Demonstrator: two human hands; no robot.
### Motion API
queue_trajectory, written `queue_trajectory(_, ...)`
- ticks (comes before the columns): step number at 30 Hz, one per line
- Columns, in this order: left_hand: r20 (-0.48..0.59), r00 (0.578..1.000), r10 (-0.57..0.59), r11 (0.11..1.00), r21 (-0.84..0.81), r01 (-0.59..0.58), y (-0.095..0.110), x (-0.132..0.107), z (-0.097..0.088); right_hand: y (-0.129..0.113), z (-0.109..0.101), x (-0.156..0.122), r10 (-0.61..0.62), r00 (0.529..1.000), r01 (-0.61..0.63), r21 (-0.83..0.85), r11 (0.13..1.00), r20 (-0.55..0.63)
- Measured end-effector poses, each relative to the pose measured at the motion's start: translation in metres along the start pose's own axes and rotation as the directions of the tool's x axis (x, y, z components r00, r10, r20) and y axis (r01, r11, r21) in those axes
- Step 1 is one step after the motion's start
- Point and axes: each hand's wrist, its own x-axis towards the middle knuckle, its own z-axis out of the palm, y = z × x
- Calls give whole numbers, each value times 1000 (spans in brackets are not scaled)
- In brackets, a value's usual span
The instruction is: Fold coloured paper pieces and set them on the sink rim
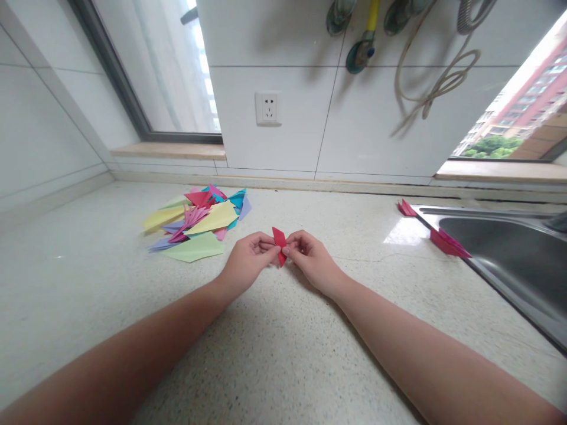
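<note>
Nearest: 2 bare forearms over a pale stone counter (283,354), surface finely speckled, with a slight sheen. Left hand (248,260) and right hand (312,260) meet mid-counter, each pinching the same 1 red folded paper (279,236) between thumb and fingers; paper small, flat-faced, pointed at its top and bottom ends.

Left of the hands: 1 loose paper pile (212,218), creased, sharp-tipped pieces in yellow, pale green, pink, red, blue and lilac; overlap prevents a count. Far right: 2 red folded pieces (446,242), pleated, at the edge of 1 brushed-metal sink (509,260), the nearer piece tinged magenta.

Beyond: glossy white wall tiles (287,150), 1 square plastic socket (269,108), 3 round pipe fittings (359,57), 1 yellow pipe (372,16), 1 looped beige cord (447,82). 2 windows (159,65), 1 each side.
</note>
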Motion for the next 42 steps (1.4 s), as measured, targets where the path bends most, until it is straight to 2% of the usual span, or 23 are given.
queue_trajectory(3,3,999,-47,995,-84,47,0,1,-1,-1,0,0,19,1000,-19,-11,1000,16)
queue_trajectory(9,96,987,-126,959,-245,146,4,0,-1,-5,1,-2,75,991,-90,136,987,110)
queue_trajectory(15,146,979,-143,926,-331,185,5,1,-4,-2,1,-4,119,982,-132,77,988,148)
queue_trajectory(18,122,982,-143,915,-362,178,3,3,-5,-3,1,-3,108,974,-127,86,988,197)
queue_trajectory(22,86,989,-119,916,-374,143,2,5,-7,-8,0,-3,123,971,-126,5,992,204)
queue_trajectory(26,28,993,-116,923,-367,119,-1,7,-10,-9,0,-2,166,978,-170,22,985,123)
queue_trajectory(29,-64,991,-120,931,-355,90,-4,9,-11,-4,-1,-2,153,987,-155,37,987,44)
queue_trajectory(32,-122,984,-129,934,-347,80,-6,11,-12,3,-3,-2,98,995,-99,-45,994,-33)
queue_trajectory(37,-119,982,-144,939,-329,98,-6,13,-13,3,-6,-5,16,989,-58,-294,954,-145)
queue_trajectory(42,-122,982,-147,944,-314,102,-9,13,-13,-11,-9,-13,-85,990,16,-510,860,-113)
